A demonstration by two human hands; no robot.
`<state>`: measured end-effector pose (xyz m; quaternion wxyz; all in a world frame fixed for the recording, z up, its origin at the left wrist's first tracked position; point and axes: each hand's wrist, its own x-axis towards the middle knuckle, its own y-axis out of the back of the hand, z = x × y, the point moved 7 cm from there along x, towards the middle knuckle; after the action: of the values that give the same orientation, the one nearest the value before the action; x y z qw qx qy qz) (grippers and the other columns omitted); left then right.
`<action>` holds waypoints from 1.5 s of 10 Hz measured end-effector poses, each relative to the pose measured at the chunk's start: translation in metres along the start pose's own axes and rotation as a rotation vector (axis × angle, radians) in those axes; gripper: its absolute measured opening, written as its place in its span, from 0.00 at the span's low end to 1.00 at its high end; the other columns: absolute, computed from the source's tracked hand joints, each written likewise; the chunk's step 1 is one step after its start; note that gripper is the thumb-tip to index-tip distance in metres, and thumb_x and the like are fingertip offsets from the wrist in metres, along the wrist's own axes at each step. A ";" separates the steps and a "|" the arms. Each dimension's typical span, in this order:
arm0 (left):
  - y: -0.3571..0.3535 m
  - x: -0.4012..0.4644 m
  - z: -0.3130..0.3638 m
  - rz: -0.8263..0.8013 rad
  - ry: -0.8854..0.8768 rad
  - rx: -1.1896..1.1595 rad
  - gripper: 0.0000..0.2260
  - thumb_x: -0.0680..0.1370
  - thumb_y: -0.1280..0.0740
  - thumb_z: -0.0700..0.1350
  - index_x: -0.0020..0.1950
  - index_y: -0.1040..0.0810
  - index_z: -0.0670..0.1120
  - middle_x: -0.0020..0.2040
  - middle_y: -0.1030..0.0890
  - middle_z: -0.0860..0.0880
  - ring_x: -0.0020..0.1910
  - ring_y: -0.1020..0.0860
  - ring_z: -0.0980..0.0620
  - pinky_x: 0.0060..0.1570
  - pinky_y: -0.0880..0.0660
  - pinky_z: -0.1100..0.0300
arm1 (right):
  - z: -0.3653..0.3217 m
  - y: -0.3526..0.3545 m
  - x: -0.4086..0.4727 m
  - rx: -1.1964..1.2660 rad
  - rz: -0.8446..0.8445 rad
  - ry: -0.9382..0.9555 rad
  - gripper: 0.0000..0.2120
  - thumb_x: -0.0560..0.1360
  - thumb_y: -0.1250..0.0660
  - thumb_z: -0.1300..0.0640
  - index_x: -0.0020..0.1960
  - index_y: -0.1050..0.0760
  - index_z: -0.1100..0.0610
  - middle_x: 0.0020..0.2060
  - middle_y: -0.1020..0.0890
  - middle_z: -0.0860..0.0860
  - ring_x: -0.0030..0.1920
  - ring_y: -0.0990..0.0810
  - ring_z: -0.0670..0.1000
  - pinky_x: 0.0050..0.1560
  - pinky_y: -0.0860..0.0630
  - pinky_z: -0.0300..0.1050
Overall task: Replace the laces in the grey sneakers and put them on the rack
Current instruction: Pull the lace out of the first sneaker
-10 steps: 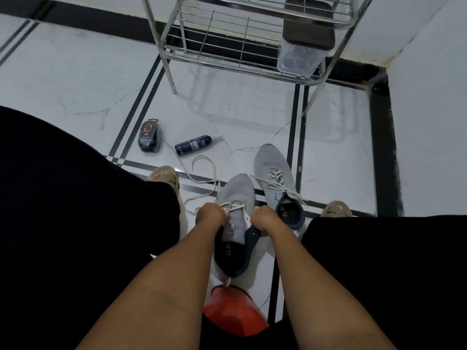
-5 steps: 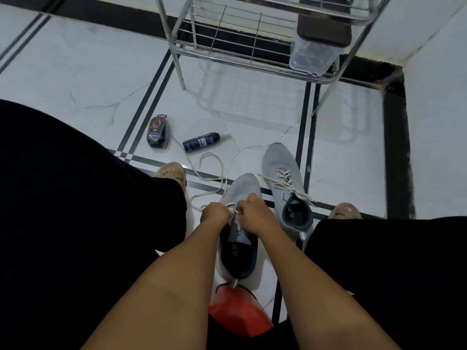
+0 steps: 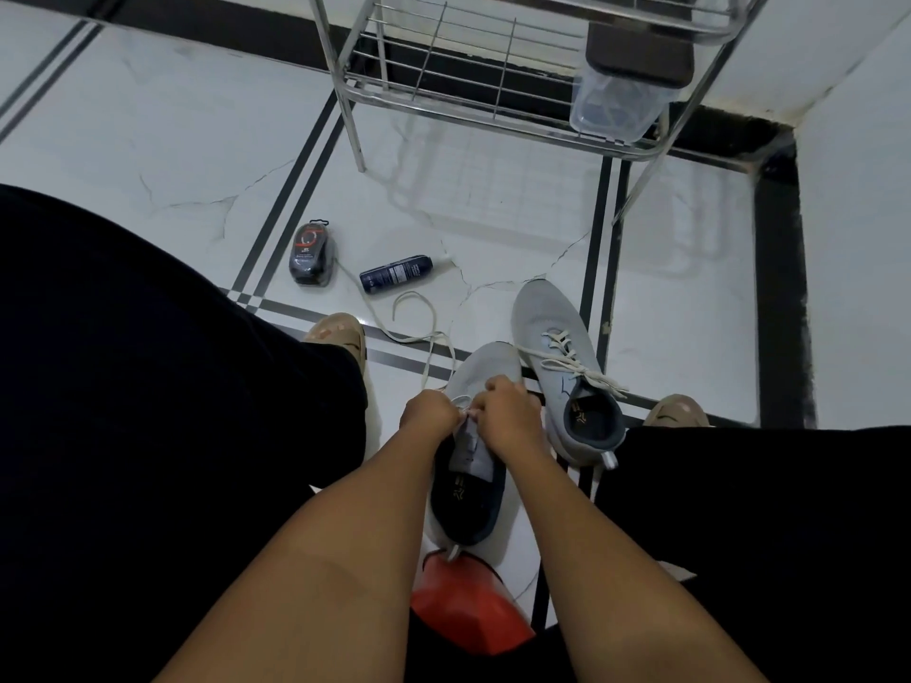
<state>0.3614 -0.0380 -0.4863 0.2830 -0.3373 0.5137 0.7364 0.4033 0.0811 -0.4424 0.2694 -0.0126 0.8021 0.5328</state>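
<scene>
head view, hands: left hand point(image 3: 428, 415) and right hand point(image 3: 504, 411) are both bunched tight over the tongue of the near grey knit sneaker point(image 3: 485, 374), pinching the cream flat lace point(image 3: 414, 320) between them.
what changed: a second ago the hands sat apart on either side of the shoe, now they're knuckle to knuckle at the eyelets, so I'd guess a lace end is being fed through.
task so far: second grey sneaker point(image 3: 547, 315) just beside it looks fully laced, neither is on the chrome wire rack point(image 3: 473, 103) near the floor's far edge yet.
floor: white marble-look tile floor point(image 3: 197, 140) with black stripes, a dark spray can point(image 3: 396, 274) and a black polish sponge case point(image 3: 311, 253) lying near the loose lace.
room: white wall corner on the right.
</scene>
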 end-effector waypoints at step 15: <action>-0.003 0.002 0.002 -0.023 -0.057 -0.111 0.13 0.79 0.38 0.43 0.60 0.20 0.41 0.59 0.19 0.43 0.57 0.21 0.45 0.54 0.25 0.55 | 0.016 -0.010 -0.007 0.152 -0.075 -0.188 0.11 0.78 0.38 0.53 0.55 0.22 0.56 0.58 0.26 0.56 0.55 0.24 0.60 0.58 0.27 0.51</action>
<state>0.3624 -0.0354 -0.4888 0.2869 -0.3373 0.4600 0.7697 0.4189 0.0883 -0.4521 0.3632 0.0278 0.8103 0.4590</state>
